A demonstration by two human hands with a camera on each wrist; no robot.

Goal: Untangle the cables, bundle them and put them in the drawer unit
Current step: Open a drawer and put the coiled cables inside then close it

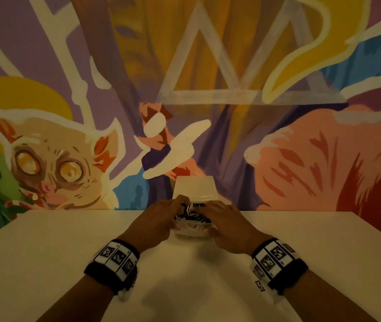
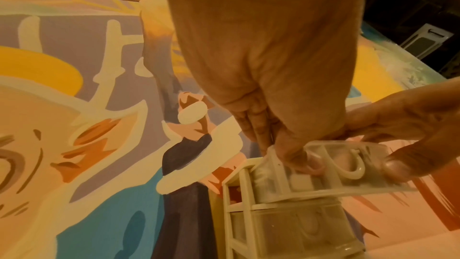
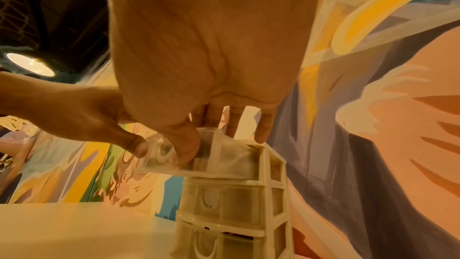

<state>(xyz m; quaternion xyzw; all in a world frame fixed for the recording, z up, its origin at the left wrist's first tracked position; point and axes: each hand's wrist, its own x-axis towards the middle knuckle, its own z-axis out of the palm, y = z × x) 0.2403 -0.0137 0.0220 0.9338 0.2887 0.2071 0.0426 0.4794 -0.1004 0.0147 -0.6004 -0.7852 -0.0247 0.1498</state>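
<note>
A small pale plastic drawer unit (image 1: 193, 185) stands at the table's far edge against the wall. Its translucent top drawer (image 1: 192, 230) is pulled out towards me and tilts down a little. Black and white cables (image 1: 190, 212) lie bundled inside it. My left hand (image 1: 176, 217) grips the drawer's left side, thumb (image 2: 300, 162) on the front panel and fingers over the cables. My right hand (image 1: 211, 220) grips the right side the same way, thumb (image 3: 185, 151) beside the drawer's arched handle (image 3: 165, 154). The lower drawers (image 3: 224, 200) are closed.
The white table (image 1: 185, 275) stretches out towards me from the unit. A painted mural wall (image 1: 68, 147) rises directly behind the unit. A ceiling lamp (image 3: 30, 64) shows in the right wrist view.
</note>
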